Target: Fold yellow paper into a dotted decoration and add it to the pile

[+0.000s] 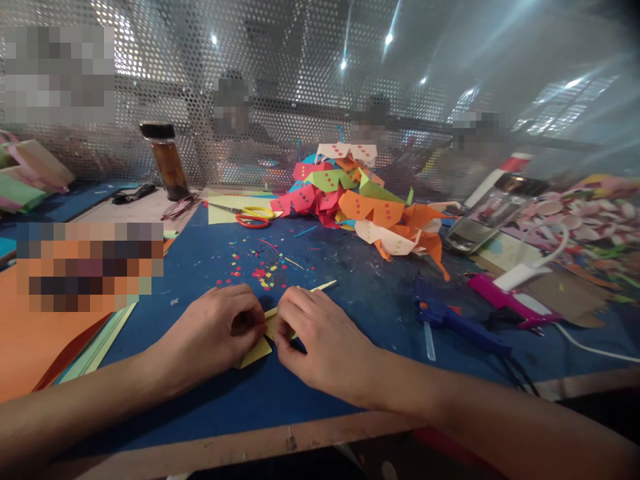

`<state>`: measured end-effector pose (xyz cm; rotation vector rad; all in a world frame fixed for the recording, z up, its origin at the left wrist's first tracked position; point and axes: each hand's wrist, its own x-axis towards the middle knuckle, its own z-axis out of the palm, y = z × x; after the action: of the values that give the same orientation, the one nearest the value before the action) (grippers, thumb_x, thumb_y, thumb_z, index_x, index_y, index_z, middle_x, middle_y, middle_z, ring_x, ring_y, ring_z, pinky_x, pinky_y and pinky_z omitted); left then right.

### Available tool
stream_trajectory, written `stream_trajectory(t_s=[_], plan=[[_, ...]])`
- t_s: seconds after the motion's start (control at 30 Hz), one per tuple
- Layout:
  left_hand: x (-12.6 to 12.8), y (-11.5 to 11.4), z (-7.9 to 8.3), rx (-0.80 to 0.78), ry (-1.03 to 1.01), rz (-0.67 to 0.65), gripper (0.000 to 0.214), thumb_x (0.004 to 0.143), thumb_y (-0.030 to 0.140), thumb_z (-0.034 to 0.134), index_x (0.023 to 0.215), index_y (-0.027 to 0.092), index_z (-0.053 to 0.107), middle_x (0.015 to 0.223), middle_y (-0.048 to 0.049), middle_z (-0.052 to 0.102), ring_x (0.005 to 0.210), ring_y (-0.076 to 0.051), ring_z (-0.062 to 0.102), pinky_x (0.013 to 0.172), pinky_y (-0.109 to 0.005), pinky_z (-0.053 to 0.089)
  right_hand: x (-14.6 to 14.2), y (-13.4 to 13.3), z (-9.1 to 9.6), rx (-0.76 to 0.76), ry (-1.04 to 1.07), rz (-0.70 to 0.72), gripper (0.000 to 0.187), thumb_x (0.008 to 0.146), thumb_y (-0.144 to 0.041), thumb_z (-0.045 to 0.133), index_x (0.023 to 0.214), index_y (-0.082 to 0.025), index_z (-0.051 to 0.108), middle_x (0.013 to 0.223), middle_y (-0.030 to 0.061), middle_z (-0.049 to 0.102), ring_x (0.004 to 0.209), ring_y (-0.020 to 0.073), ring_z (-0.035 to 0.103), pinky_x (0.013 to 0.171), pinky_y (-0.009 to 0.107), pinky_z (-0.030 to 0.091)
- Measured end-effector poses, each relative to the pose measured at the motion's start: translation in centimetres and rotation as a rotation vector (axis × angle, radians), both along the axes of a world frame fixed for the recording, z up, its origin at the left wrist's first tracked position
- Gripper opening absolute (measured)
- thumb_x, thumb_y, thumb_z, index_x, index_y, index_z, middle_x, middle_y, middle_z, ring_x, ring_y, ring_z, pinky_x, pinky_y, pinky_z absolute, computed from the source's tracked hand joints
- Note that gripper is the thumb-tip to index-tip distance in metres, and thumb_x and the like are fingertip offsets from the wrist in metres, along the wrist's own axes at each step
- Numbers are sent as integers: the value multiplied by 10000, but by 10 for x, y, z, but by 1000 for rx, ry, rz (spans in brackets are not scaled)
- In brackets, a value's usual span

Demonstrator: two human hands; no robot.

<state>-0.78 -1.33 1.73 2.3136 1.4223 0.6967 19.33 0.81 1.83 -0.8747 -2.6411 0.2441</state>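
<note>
Mostly buried, the small yellow folded paper piece (257,350), under the left hand (213,333) and right hand (323,347), grip fingertips tucked away; the large orange paper sheet (25,353) runs off the left edge.

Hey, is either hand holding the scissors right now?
No, the scissors lie untouched on the blue mat, while the left hand and right hand pinch a yellow paper.
</note>
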Motion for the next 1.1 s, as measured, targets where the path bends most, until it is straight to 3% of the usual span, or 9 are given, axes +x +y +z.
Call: stream_trajectory(t_s=[0.6,0.77,1.1], plan=[[-1,2,-5,-43,-7,66,64,797,177,574,832,214,613,677,45,607,601,-120,541,575,-234,380,0,0,3,-35,-2,-5,42,841,-150,572,855,-175,541,936,43,567,849,174,514,786,327,408],[1,2,-1,-61,-25,73,83,803,155,554,807,213,614,675,47,615,598,-114,543,574,-226,383,3,1,3,57,-16,117,135,914,-150,527,1003,-193,618,1013,54,588,919,185,530,814,340,378],[0,3,-1,-75,-20,59,62,808,173,572,824,206,622,706,34,630,634,-127,568,585,-229,396,9,3,6,168,-91,188,166,906,-135,521,978,-189,660,1039,58,648,905,200,545,801,358,351]])
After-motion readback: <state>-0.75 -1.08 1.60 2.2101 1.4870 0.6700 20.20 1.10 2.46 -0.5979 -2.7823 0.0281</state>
